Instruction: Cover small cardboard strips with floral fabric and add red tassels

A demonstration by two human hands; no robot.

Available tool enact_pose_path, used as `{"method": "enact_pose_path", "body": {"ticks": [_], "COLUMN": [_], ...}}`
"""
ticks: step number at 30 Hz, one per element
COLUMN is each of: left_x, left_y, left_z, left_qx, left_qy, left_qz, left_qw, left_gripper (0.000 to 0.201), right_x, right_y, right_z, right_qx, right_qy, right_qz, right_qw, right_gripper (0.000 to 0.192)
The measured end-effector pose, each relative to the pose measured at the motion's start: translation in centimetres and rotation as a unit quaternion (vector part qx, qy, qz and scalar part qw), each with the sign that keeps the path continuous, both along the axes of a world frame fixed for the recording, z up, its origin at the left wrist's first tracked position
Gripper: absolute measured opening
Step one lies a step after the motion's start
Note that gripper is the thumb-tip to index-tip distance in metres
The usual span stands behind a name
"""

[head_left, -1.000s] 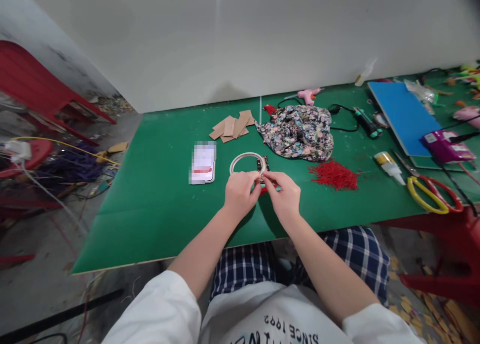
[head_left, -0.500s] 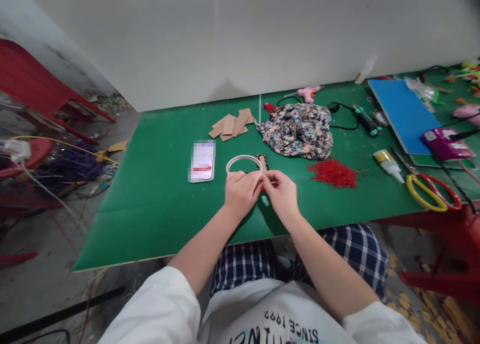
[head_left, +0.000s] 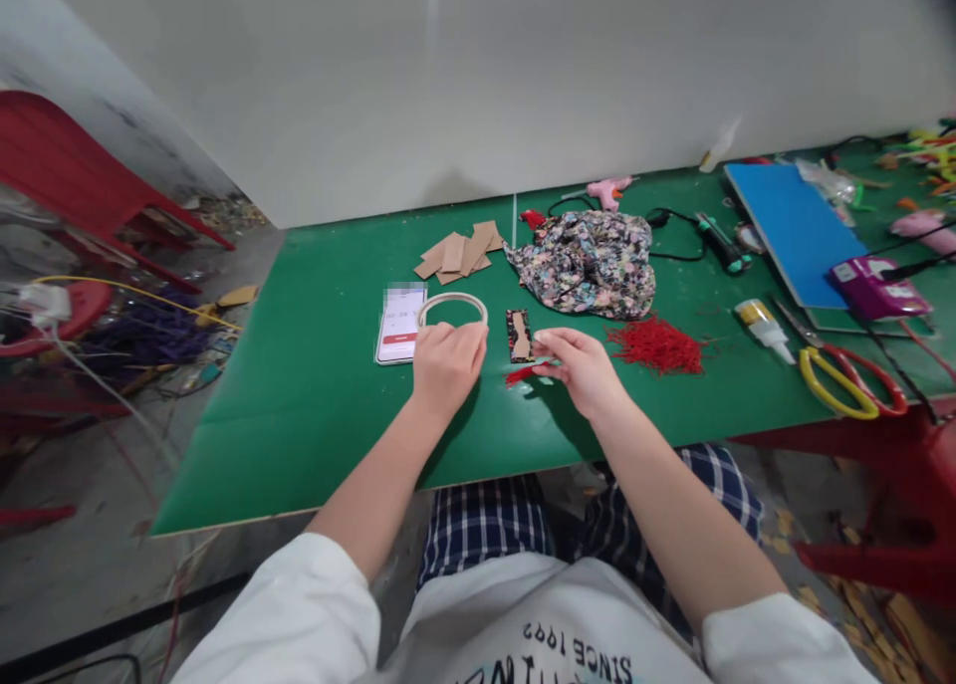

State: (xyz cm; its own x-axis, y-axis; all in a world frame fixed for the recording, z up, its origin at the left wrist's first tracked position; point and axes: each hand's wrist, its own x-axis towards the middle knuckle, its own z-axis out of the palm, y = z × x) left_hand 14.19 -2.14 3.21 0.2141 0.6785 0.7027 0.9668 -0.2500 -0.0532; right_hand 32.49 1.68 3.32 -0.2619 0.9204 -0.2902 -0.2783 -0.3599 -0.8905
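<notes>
My left hand (head_left: 446, 357) gripped the pale hoop (head_left: 452, 307), resting it flat near the phone (head_left: 401, 324). My right hand (head_left: 587, 365) pinched a red tassel (head_left: 523, 373), low over the green surface (head_left: 314, 385), beside the fabric-wrapped card (head_left: 519, 335).

Left hand (head_left: 446, 357) bare, no rings, no watch visible. Right hand (head_left: 587, 369) bare likewise. Forearms uncovered to above elbow. White short sleeves (head_left: 291, 614), loose, wide cuffs. White T-shirt (head_left: 553, 634), dark printed lettering across chest, reads "SINCE 1992" upside down from wearer's view. Dark navy-and-white plaid trousers (head_left: 485, 525) over lap, both thighs.
</notes>
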Motion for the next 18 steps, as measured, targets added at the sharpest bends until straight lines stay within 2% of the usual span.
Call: {"method": "enact_pose_path", "body": {"ticks": [1,2,5,7,9,11,13,18], "left_x": [-0.5,-0.9,-0.7,0.4,1.9,3.3,4.4,5.2], "left_y": [0.4,0.7,1.0,0.7,0.2,-0.2,-0.5,-0.7], "left_z": [-0.3,-0.6,-1.1,-0.8,-0.4,0.0,0.1,-0.1], "left_qx": [-0.067,-0.095,-0.13,-0.164,-0.192,-0.187,-0.17,-0.137], "left_qy": [0.019,0.029,0.021,-0.071,-0.2,-0.304,-0.363,-0.383], "left_qz": [0.014,0.008,-0.001,-0.024,-0.074,-0.07,-0.043,-0.006], "left_qw": [0.997,0.995,0.991,0.984,0.958,0.931,0.915,0.914], "left_gripper": [0.015,0.015,0.012,0.015,0.015,0.016,0.014,0.011], "right_x": [0.5,0.9,1.1,0.9,0.6,0.4,0.2,0.0], "right_y": [0.2,0.3,0.5,0.4,0.2,0.0,-0.1,-0.2], "right_z": [0.2,0.3,0.2,0.0,-0.2,-0.4,-0.4,-0.6], "right_qx": [-0.005,-0.01,-0.006,0.02,0.052,0.075,0.083,0.091], "right_qy": [0.009,0.022,0.022,0.005,-0.007,-0.018,-0.033,-0.071], "right_qz": [0.005,0.009,0.016,0.021,0.034,0.048,0.053,0.039], "right_qw": [1.0,1.0,1.0,1.0,0.998,0.996,0.995,0.993], "right_gripper": [0.022,0.024,0.031,0.033,0.035,0.036,0.038,0.035]}}
